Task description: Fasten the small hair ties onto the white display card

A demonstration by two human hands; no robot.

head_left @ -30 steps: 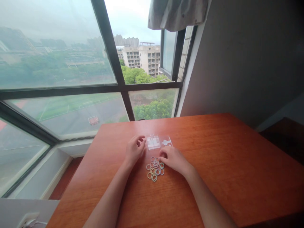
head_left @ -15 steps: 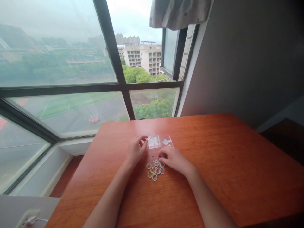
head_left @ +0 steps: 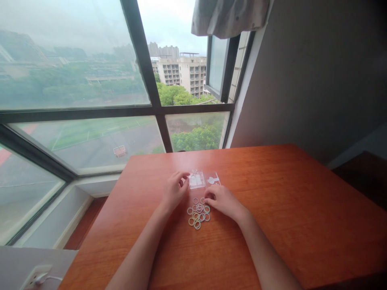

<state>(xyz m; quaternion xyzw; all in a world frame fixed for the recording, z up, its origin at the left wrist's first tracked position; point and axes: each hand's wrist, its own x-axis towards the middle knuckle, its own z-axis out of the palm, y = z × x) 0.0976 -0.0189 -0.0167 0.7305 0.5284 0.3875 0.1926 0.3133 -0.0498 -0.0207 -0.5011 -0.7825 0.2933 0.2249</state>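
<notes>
A pile of several small pastel rings (head_left: 197,214) lies on the orange wooden table (head_left: 287,209). Just beyond it sits a small clear plastic bag (head_left: 197,180) with a white label, and a second clear piece (head_left: 213,179) lies to its right. My left hand (head_left: 174,191) is curled, its thumb and fingertips pinching the bag's left edge. The fingers of my right hand (head_left: 221,200) are bent and pressed together at a ring on the pile's upper right side.
The table stands against a large window (head_left: 90,80) with dark frames, and a grey wall (head_left: 317,72) runs along the right. A curtain (head_left: 226,16) hangs at the top. A white plug and cable (head_left: 38,276) sit at the lower left.
My left hand has slid right until its fingertips reach the bag's edge. My right hand has stayed at the rings, with its fingers shifting a little.
</notes>
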